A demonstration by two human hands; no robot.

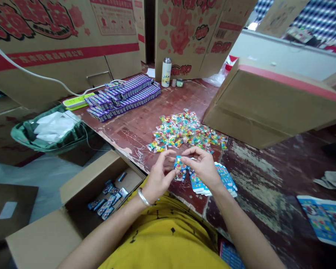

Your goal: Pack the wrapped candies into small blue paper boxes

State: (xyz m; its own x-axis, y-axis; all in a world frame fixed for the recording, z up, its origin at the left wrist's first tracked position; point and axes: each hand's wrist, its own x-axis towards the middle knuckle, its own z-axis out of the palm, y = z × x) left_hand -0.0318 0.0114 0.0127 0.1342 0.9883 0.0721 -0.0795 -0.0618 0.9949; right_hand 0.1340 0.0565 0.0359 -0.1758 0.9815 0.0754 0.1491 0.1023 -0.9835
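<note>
Near the table's front edge, a small blue printed candy box (180,169) is held upright between my two hands. My left hand (160,173) grips its left side with the thumb across the lower front. At its upper right, the thumb and fingers of my right hand (203,168) pinch the box. Flat blue cartons (226,178) lie fanned on the table, partly hidden by my right hand and forearm. Just beyond my hands spreads a pile of small clear packets of colourful candies (182,130).
An open cardboard box (72,220) at lower left contains several small blue boxes (109,200). Purple boxes (123,97) are stacked at the back left, near a white flask (166,73). A large carton (274,101) stands at right; a green-lined bin (25,136) is at left.
</note>
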